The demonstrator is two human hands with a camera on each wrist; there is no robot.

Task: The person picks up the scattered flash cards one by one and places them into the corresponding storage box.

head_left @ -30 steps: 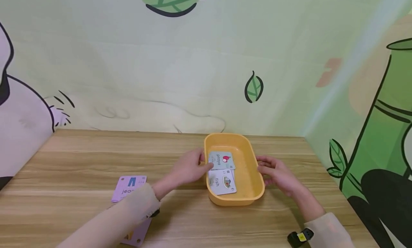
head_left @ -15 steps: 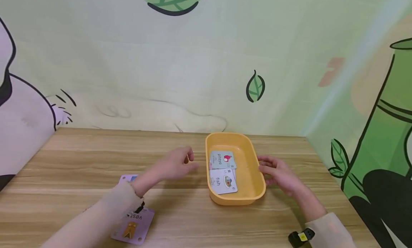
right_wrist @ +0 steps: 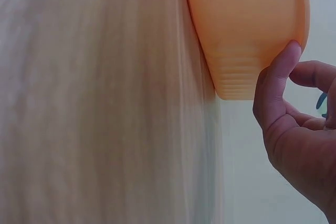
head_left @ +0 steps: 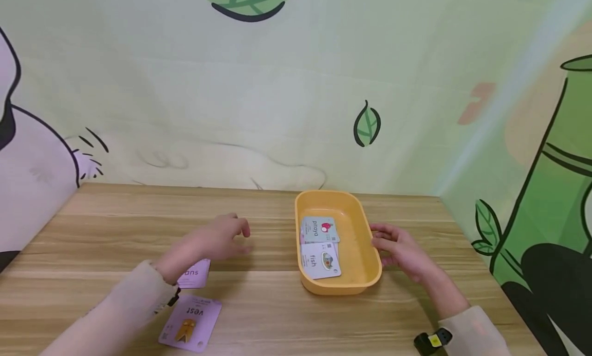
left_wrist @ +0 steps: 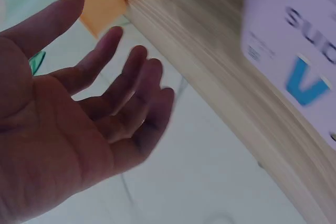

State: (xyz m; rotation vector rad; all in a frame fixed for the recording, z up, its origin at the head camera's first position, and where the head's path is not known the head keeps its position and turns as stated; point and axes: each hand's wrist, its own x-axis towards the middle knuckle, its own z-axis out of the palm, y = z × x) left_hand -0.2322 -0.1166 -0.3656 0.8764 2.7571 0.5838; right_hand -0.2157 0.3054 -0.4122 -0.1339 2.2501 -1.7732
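Note:
My left hand [head_left: 214,240] hovers over the table left of the tray, fingers loosely bent and holding nothing. Its wrist partly covers a purple jeans card [head_left: 196,275]; blue trousers show on that card [left_wrist: 307,80] in the left wrist view. Nearer me lies a purple vest card [head_left: 190,322], its word upside down. My right hand [head_left: 401,250] rests against the right side of a yellow plastic tray [head_left: 356,289]. In the right wrist view the thumb [right_wrist: 286,64] touches the tray near its rim. Inside, at the left, lie a pitaya card [head_left: 319,229] and a fish card [head_left: 320,261].
The wooden table [head_left: 263,315] ends at a printed cloth backdrop [head_left: 277,89] with leaves and bamboo. The tray stands near the table's back edge. Another card edge peeks out from under the cards in the tray.
My left hand has let go of the tray's left side and moved left towards the purple cards, uncovering the vest card. The right hand has stayed at the tray.

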